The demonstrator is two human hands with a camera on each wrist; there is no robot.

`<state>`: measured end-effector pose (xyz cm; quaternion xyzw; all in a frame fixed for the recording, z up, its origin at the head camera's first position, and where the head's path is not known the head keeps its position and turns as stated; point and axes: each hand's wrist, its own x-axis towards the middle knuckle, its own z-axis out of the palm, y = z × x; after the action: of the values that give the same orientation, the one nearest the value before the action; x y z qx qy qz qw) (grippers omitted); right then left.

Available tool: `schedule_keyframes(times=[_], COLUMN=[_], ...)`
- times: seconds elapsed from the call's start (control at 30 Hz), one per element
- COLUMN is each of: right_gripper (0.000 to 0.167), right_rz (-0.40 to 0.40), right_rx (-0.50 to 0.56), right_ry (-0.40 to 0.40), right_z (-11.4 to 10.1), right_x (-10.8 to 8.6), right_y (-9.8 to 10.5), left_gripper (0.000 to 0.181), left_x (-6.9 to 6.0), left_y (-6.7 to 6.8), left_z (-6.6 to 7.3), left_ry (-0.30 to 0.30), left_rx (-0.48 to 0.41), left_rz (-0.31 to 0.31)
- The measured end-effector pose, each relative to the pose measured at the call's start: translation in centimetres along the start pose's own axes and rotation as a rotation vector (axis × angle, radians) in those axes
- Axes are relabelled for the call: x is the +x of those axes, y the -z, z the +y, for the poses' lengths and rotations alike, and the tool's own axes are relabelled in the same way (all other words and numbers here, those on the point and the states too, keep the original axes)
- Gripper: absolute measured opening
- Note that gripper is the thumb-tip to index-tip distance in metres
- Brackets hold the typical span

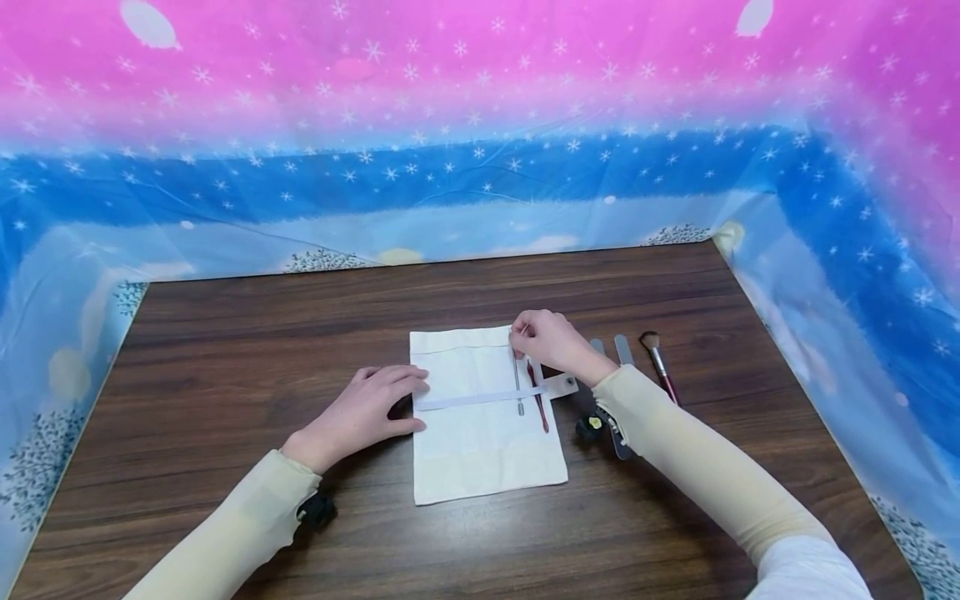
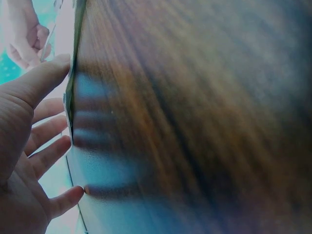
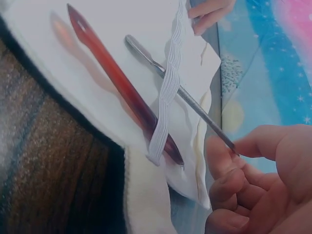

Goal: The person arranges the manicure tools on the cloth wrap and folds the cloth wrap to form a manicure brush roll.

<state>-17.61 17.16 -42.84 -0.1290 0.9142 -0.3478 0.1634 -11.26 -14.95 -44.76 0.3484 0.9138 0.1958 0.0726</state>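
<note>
A white cloth tool roll (image 1: 480, 454) lies flat, with a white elastic band (image 1: 465, 401) across it. My left hand (image 1: 367, 408) rests at its left edge, fingers spread; in the left wrist view the thumb (image 2: 44, 80) and fingertips touch the cloth's edge. At the far right corner my right hand (image 1: 553, 340) pinches the upper end of a thin metal cuticle pusher (image 3: 195, 105) between thumb and forefinger. That pusher passes under the band, its flat end over the cloth. Beside it, a reddish-brown pointed stick (image 3: 109, 70) also runs beneath the band.
Right of the roll lie grey nail files (image 1: 623, 350), partly hidden by the right forearm, and a brush (image 1: 660, 367) with a red handle. A strap with a snap (image 1: 561, 385) sticks out from the roll. Patterned fabric (image 1: 480, 183) encloses the brown table (image 1: 262, 333).
</note>
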Motion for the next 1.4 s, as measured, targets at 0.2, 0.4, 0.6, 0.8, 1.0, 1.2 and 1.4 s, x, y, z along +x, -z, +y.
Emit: schedule_keyframes(times=[0.2,0.4,0.6,0.8,1.0,1.2,1.4], right_gripper=[0.020,0.017,0.016,0.015,0.014,0.014,0.015], right_rz=[-0.022,-0.028,-0.031,-0.044,-0.056,-0.067,-0.064], right_rx=[-0.002,-0.017,-0.055,-0.100,-0.116,-0.157,-0.185], right_ry=[-0.005,-0.027,-0.033,-0.026,-0.027,-0.030,-0.033], right_z=[0.0,-0.1,0.0,0.1,0.0,-0.1,-0.1], right_x=[-0.3,-0.7,-0.9,-1.0,-1.3,-1.5,-1.5], right_y=[-0.1,-0.3,-0.6,-0.9,-1.1,-1.2,-1.1], left_gripper=[0.048,0.049,0.049,0.050,0.050,0.050,0.049], left_x=[-0.1,-0.1,-0.1,-0.1,-0.1,-0.1,-0.1], left_y=[-0.1,-0.1,0.0,0.0,0.0,-0.1,-0.1], left_z=[-0.1,-0.2,-0.1,-0.2,-0.2,-0.2,-0.2], left_ry=[-0.012,-0.007,-0.005,-0.006,-0.004,-0.002,-0.004], left_rx=[0.006,0.001,-0.007,-0.006,-0.007,-0.007,-0.002], left_rz=[0.010,0.011,0.005,0.004,0.000,-0.002,0.004])
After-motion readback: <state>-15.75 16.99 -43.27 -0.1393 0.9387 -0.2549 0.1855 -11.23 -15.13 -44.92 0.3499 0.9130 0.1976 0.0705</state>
